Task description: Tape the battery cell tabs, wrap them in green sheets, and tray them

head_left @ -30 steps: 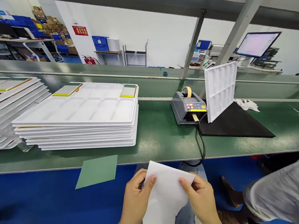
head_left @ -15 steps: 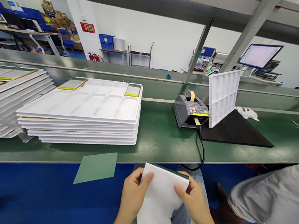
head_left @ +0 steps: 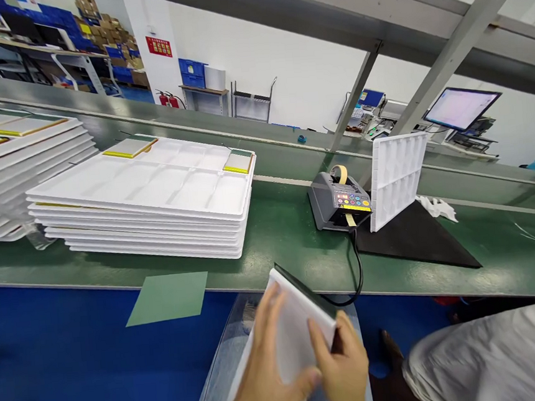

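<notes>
A white sheet [head_left: 297, 329] with a dark green strip [head_left: 306, 291] along its upper edge is held over my lap. My right hand [head_left: 342, 362] pinches the sheet's right corner between thumb and fingers. Laid across the left part of the sheet, my left hand [head_left: 272, 362] has its fingers extended and its thumb apart, pointing toward my right hand. The sheet's lower part is hidden behind my left hand and forearm. Just beyond the hands is the front edge of the green table [head_left: 282, 261].
Stacked white trays [head_left: 155, 198] with flat yellow-edged pieces stand left. A grey tape dispenser [head_left: 340, 200] and its cable are right of centre, beside an upright white tray [head_left: 397, 180] on a black mat [head_left: 415, 237]. A green sheet [head_left: 168, 298] overhangs the edge. A person's leg [head_left: 491, 355] is right.
My left hand has gone from pinching the sheet's upper left corner to lying across its face with spread fingers. The sheet has tilted, its left corner now higher.
</notes>
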Action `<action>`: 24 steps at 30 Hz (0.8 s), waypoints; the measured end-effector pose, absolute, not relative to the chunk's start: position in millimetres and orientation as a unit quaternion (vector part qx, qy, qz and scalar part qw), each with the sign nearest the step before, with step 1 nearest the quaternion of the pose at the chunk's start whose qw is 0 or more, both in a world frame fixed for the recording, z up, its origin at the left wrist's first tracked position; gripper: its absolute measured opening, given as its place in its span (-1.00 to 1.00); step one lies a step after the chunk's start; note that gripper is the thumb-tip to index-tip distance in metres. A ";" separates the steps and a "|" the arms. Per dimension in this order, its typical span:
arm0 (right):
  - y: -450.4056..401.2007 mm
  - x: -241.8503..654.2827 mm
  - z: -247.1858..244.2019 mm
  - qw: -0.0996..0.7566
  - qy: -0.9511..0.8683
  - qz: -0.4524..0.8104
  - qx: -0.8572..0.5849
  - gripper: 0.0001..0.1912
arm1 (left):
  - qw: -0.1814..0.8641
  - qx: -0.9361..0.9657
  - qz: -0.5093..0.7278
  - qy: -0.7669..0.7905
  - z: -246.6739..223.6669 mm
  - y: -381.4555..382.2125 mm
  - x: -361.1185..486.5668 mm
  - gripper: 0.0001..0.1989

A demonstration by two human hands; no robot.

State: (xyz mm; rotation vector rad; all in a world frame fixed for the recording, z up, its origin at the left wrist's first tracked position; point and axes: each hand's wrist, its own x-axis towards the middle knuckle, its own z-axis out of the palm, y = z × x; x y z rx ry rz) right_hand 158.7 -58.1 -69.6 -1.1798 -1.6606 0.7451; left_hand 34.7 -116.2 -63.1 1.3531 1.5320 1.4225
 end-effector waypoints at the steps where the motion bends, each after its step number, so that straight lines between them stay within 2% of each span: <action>1: -62.2 155.6 -67.9 0.457 -0.730 0.269 -0.430 -0.82 | 0.365 0.519 0.540 0.553 -64.7 -118.2 40.5 -0.11; 2: -65.9 153.4 -65.5 0.434 -0.780 0.256 -0.372 -0.75 | 0.416 0.497 0.544 0.533 -66.8 -119.0 44.4 -0.15; 4: -70.5 153.2 -59.2 0.366 -0.847 0.266 -0.279 -0.58 | 0.494 0.409 0.561 0.524 -69.8 -118.4 44.5 -0.36; 6: -69.3 158.9 -53.7 0.331 -0.859 0.285 -0.266 -0.51 | 0.521 0.339 0.584 0.522 -68.5 -117.0 34.1 -0.51; 10: -52.6 171.8 -53.1 0.423 -0.751 0.334 -0.382 -0.41 | 0.532 0.326 0.573 0.532 -55.7 -118.4 0.5 -0.56; 12: -44.8 169.7 -58.6 0.390 -0.685 0.457 -0.413 -0.39 | 0.530 0.330 0.549 0.556 -52.7 -120.2 -11.9 -0.56; 14: -41.8 160.7 -67.0 0.317 -0.612 0.617 -0.380 -0.48 | 0.501 0.335 0.538 0.590 -55.8 -121.9 -18.7 -0.57; 16: -43.1 148.0 -77.4 0.291 -0.550 0.700 -0.350 -0.58 | 0.455 0.326 0.535 0.633 -63.3 -123.9 -21.6 -0.57; 19: -46.1 130.0 -93.1 0.321 -0.565 0.641 -0.408 -0.58 | 0.411 0.299 0.532 0.677 -74.3 -129.2 -24.7 -0.52; 22: -43.3 117.7 -103.8 0.325 -0.618 0.539 -0.471 -0.51 | 0.481 0.291 0.542 0.624 -80.3 -136.8 -31.1 -0.52; 24: -40.2 111.4 -106.6 0.313 -0.624 0.552 -0.457 -0.50 | 0.506 0.288 0.541 0.607 -85.1 -140.8 -37.9 -0.51</action>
